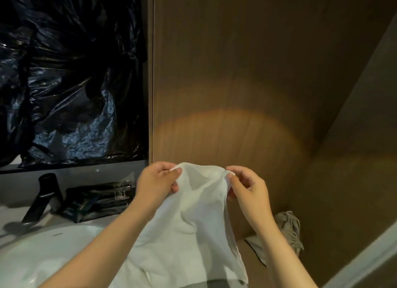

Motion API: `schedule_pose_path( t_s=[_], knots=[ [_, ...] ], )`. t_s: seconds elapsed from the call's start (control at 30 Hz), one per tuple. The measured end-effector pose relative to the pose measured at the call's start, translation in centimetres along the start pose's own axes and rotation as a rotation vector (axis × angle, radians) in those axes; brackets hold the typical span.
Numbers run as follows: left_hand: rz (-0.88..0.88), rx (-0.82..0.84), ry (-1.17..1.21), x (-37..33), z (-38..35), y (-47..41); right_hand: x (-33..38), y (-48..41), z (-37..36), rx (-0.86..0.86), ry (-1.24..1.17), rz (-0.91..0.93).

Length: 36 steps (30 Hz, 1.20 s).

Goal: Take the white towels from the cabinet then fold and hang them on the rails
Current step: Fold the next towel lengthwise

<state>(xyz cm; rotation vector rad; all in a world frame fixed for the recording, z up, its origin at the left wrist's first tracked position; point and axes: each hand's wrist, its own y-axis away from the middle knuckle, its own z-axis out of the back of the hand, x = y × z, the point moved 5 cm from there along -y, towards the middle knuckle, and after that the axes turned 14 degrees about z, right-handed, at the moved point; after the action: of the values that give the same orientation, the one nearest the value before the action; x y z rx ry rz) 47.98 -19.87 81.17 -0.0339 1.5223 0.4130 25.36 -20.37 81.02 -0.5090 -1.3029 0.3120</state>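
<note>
straight ahead a brown wood-grain wall panel (236, 72) fills the view, meeting a side wall at a corner on the right, so the room closes in on that side. left of the panel's vertical edge hangs a crinkled black plastic sheet (64, 72). under it, along the back edge of the white worktop (12, 214), stand an angled black tap (43, 197) and a stack of flat black packets (96, 201); the rounded white basin (43, 255) takes the near left. low on the right a crumpled grey cloth (287, 229) lies on a brown ledge (247, 251) against the corner. the open air is in the middle, before the panel.

there the thin white towel (193, 223) hangs, above the basin's right edge and the ledge. its top edge is stretched between both hands and sags a little in the middle; the rest drops down between the forearms and out of view.

the left hand (156, 180) pinches the top left corner between thumb and curled fingers. the right hand (247, 188) pinches the top right corner the same way, its other fingers curled behind the cloth. both arms reach forward, hands level and near each other.
</note>
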Motion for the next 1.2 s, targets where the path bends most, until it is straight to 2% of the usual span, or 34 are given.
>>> schedule_pose_path(
  t_s=[0.17,0.57,0.67,0.77,0.93,1.2],
  knots=[
    [-0.086,0.069,0.052,1.7,-0.7,2.9,1.2,3.0,-2.6,0.073,-0.149,-0.026],
    [-0.047,0.128,0.14,4.6,0.9,5.5,1.2,7.0,-5.6,0.255,-0.43,-0.178],
    [-0.012,0.129,0.161,5.3,1.5,5.4,0.5,7.5,-5.8,0.287,-0.425,-0.215],
    [0.015,0.132,0.168,5.9,1.6,5.4,-0.3,7.7,-6.3,0.243,-0.45,-0.261],
    [0.008,0.122,0.172,5.8,2.0,5.3,-0.8,7.9,-6.8,0.235,-0.366,-0.265],
    [-0.045,0.05,0.135,5.1,2.8,5.4,1.3,7.5,-6.4,0.264,-0.193,-0.042]
  ],
)
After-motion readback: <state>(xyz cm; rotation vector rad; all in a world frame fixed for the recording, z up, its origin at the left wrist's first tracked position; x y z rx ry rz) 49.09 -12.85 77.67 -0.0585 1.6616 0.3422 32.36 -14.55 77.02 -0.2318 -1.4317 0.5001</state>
